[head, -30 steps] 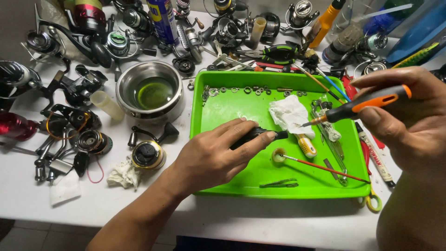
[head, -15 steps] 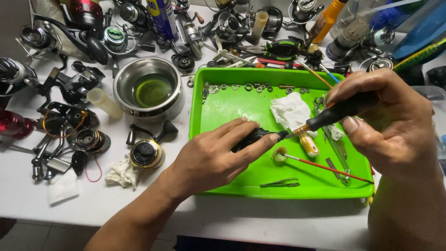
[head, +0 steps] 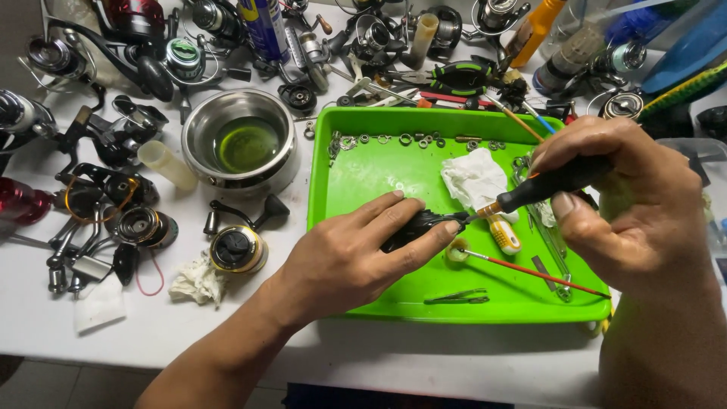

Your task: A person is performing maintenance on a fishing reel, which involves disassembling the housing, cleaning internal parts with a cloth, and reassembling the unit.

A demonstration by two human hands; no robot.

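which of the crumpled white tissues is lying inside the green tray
The crumpled tissue just above the screwdriver in the right hand lies inside the green tray. The other tissue lies on the white table, left of the tray, beside a gold reel.

up top we've got a blue spray can point(head: 263, 29) with a printed label standing behind the steel bowl point(head: 241, 144), and over to the right an orange bottle point(head: 535, 30) leaning at the table's back edge.

A small black reel part point(head: 419, 226) was pinned flat inside the green tray point(head: 363, 185), met by a black-handled, orange-collared screwdriver point(head: 541, 185) slanting down.
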